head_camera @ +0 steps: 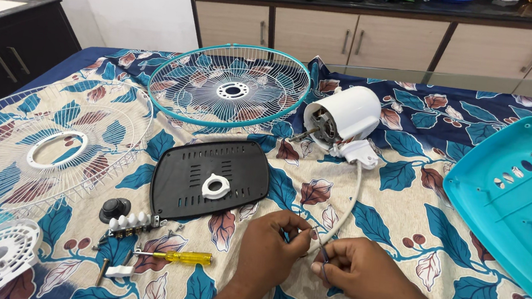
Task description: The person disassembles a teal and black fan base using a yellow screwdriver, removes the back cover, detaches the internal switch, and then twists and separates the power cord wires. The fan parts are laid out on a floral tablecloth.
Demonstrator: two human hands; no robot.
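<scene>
Both hands work low in the middle of the view, over a leaf-print cloth (400,205). The left hand (271,247) and the right hand (358,273) meet at the near end of a white cord (352,199). The left fingers are curled in, pinching fine wires at the cord's tip; the right fingers are clenched around a thin dark strand beside it. What exactly sits between the fingertips is too small to tell.

The cord's long axis runs away from the person — from the hands up and slightly right, in a gentle bow, to a white motor (343,118) lying on its side. The motor's shaft end points left and toward the person; its rounded back points up and right.

Left of the cord lies a black plate (209,176) with a white ring (216,186) on it. Beyond that rests a teal-rimmed grille (230,85), and at far left a white grille (46,144). Near the left hand lie a yellow screwdriver (180,257), a switch block (131,222) and a black knob (114,209). A teal base (521,198) sits at right — well apart from the hands.
</scene>
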